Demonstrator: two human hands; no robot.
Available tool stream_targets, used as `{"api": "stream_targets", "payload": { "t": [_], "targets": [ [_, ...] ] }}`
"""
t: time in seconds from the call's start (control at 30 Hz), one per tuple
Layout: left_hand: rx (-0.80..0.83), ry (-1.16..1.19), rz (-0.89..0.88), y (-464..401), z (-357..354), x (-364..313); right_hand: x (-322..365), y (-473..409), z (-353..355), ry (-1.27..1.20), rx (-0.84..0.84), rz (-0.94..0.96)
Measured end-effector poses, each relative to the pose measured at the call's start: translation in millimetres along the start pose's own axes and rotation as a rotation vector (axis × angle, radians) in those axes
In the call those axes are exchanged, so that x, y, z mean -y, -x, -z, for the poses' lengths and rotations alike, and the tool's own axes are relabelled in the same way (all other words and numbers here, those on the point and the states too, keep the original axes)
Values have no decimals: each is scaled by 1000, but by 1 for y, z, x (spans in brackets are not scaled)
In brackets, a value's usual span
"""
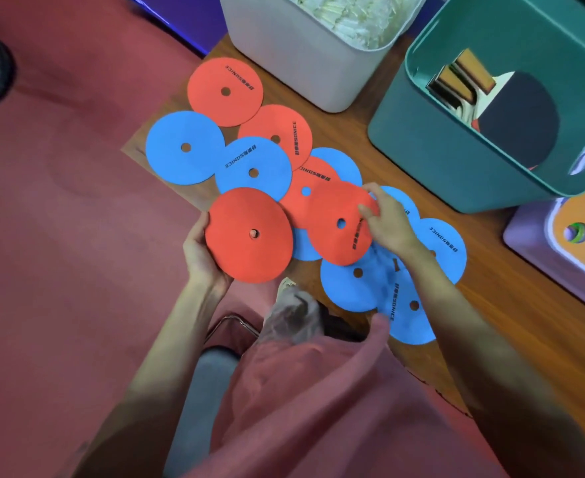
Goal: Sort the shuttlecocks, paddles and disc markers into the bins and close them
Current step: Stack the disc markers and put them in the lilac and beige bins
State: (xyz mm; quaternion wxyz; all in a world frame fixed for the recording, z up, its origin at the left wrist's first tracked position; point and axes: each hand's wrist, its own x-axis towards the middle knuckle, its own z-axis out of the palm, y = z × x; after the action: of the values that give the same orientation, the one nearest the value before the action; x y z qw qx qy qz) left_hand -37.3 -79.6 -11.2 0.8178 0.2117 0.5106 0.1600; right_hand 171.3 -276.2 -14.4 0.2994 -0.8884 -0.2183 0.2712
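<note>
Several flat red and blue disc markers lie overlapping on the wooden table [512,291]. My left hand [199,250] holds a red disc [246,236] by its left edge, just off the table's corner. My right hand [386,220] pinches the right edge of another red disc [336,225] lying on the pile. A grey bin [284,60] at the back holds white shuttlecocks [349,15]. A green bin [432,146] to its right holds paddles [522,119].
A lilac bin [539,270] with an orange inside stands at the right edge; a small green and white object [575,232] lies in it. Red floor surrounds the table on the left. A chair frame [229,322] and my knee are below.
</note>
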Motion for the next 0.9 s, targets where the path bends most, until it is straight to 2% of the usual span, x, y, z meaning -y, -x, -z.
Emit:
{"api": "stream_targets", "payload": {
  "t": [0.07, 0.13, 0.2, 0.3, 0.43, 0.57, 0.7, 0.8, 0.87, 0.9],
  "targets": [
    [21, -17, 8, 0, -7, 1, 8, 18, 21, -208, -158, 126],
    [62, -36, 16, 2, -17, 3, 19, 35, 35, -522, -211, 146],
    [115, -52, 32, 4, -32, 8, 29, 50, 38, -764, -167, 63],
    [188, -64, 72, 7, -59, 23, 30, 65, 29, -942, -53, -66],
    [319, -116, 166, 15, -99, 49, 6, 78, 25, -898, -92, -74],
    [375, -168, 347, 39, -139, 78, -32, 99, 44, -770, -229, -92],
    [450, -308, 430, 67, -173, 120, -73, 130, 66, -665, -339, -133],
    [477, -397, 482, 89, -198, 158, -110, 158, 83, -529, -492, -178],
    [502, -466, 486, 102, -216, 188, -138, 182, 94, -367, -624, -251],
    [519, -502, 492, 111, -224, 204, -152, 194, 101, -367, -666, -304]
  ]
}}
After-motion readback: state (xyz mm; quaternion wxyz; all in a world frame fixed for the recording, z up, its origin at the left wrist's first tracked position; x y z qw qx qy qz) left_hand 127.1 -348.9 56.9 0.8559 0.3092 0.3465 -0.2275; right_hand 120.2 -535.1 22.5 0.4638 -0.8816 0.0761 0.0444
